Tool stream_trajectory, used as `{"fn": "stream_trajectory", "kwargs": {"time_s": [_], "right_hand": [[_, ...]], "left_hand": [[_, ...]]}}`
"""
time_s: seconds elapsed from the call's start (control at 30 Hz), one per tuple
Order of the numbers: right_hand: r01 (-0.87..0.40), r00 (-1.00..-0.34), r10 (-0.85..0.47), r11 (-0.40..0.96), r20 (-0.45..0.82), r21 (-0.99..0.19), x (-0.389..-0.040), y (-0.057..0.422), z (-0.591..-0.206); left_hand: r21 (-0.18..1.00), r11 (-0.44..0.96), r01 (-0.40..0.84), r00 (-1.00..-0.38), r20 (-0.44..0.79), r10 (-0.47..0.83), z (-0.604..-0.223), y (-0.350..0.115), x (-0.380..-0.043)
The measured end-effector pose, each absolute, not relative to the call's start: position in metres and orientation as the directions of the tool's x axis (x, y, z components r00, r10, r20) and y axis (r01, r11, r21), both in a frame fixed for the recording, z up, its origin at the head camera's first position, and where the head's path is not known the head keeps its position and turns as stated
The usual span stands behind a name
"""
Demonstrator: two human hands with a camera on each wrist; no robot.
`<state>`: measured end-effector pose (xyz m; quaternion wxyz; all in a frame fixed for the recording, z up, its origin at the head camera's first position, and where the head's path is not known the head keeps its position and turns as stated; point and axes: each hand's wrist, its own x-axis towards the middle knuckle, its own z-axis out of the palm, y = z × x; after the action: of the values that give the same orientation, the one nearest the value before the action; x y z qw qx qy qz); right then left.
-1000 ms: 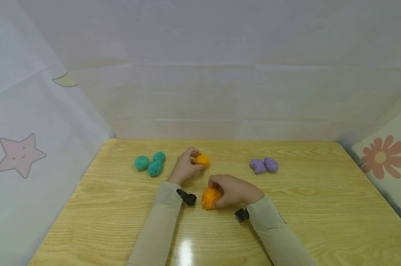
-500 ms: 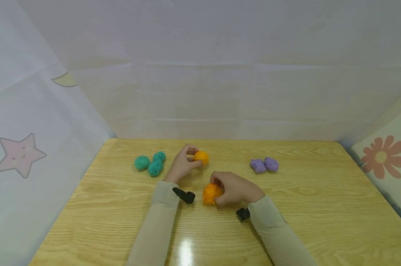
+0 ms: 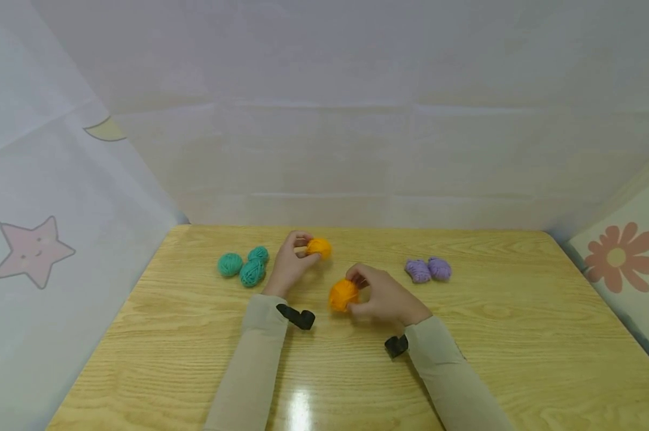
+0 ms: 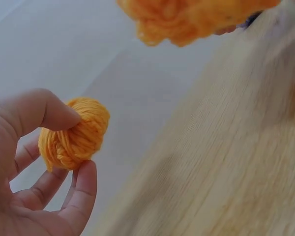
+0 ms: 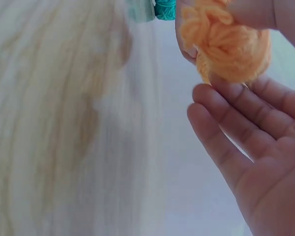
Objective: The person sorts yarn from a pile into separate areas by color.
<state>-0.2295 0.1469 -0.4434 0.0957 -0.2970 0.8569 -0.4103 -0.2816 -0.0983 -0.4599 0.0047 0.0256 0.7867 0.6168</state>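
In the head view my left hand (image 3: 291,262) pinches a small orange yarn ball (image 3: 320,248) toward the back of the table. The left wrist view shows that yarn ball (image 4: 76,135) between thumb and fingertips. Nearer the front, my right hand (image 3: 384,294) pinches a second orange yarn ball (image 3: 343,295) from its right side. Up close in the right wrist view, the thumb presses this fuzzy yarn ball (image 5: 236,49) from above and fingers lie under it. The two orange balls are apart, the left one farther back.
Several teal yarn balls (image 3: 252,272) lie together left of my left hand on the wooden table (image 3: 141,359). To the right at the back sit two purple yarn balls (image 3: 418,270), side by side. A pale hanging sheet (image 3: 324,149) stands behind the table's back edge.
Both hands have moved with their orange yarn balls: the left one back and a little to the left, the right one back, away from the front. The teal and purple balls stay put.
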Motion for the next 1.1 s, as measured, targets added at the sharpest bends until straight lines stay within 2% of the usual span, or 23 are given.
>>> {"fn": "stream_trajectory", "kwargs": {"time_s": [0.23, 0.43, 0.73, 1.1], "right_hand": [[-0.368, -0.874, -0.474, 0.499, 0.108, -0.784, -0.237, 0.149, -0.448], [-0.254, -0.935, -0.343, 0.463, 0.092, -0.849, -0.247, 0.152, -0.449], [-0.126, -0.976, -0.214, 0.449, 0.030, -0.885, -0.266, 0.147, -0.453], [0.012, -0.998, -0.059, 0.344, -0.035, -0.939, -0.289, 0.127, -0.467]], "left_hand": [[0.988, 0.154, 0.021, -1.000, 0.023, -0.012, -0.466, -0.100, -0.284], [0.989, 0.146, 0.007, -0.999, 0.014, -0.041, -0.474, -0.100, -0.286], [0.989, 0.146, -0.003, -0.998, 0.007, -0.068, -0.480, -0.097, -0.288], [0.977, 0.211, 0.027, -0.991, 0.053, -0.122, -0.487, -0.095, -0.287]]}}
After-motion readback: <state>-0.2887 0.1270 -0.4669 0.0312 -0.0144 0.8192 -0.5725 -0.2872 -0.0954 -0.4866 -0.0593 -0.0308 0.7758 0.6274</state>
